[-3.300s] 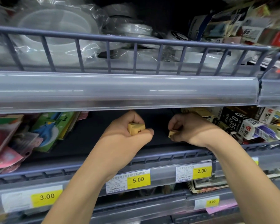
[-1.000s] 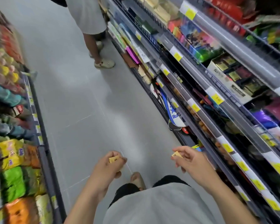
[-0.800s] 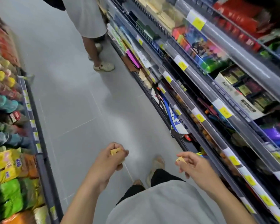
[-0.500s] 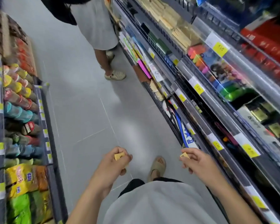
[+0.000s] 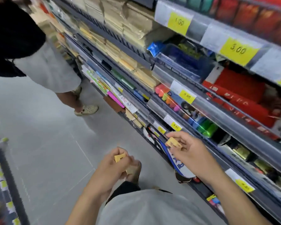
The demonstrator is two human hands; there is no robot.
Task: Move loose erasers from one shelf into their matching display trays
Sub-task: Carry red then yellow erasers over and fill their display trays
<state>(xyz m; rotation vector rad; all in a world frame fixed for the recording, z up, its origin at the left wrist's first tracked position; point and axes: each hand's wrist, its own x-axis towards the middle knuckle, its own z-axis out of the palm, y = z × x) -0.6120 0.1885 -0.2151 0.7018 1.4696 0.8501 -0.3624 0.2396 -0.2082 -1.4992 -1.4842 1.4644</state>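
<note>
Nearest to me is my own grey shirt (image 5: 146, 208), filling the bottom of the view. Just above it my left hand (image 5: 115, 166) is curled round a small yellow eraser (image 5: 119, 157), which pokes out between thumb and fingers over the aisle floor. My right hand (image 5: 190, 151) is a little higher and closer to the shelving, pinching a second yellow eraser (image 5: 173, 143) between thumb and fingertips; that one sits in front of the lower shelf edge, not touching it.

Under both hands runs the pale grey tiled floor (image 5: 44, 143), with thin joint lines crossing it. On my right the shelves (image 5: 217, 114) climb in tiers, each fronted by a clear strip carrying yellow price tags (image 5: 237, 50). Near my right hand lie bright highlighter packs (image 5: 167, 96) and red boxes (image 5: 243, 101); higher and farther along are stacks of brown paper envelopes (image 5: 125, 26). At my left edge a second rack (image 5: 5, 184) shows only a blurred corner.

Farther down the aisle another person (image 5: 44, 65) stands in light shorts and pale clogs, close to the shelving.
</note>
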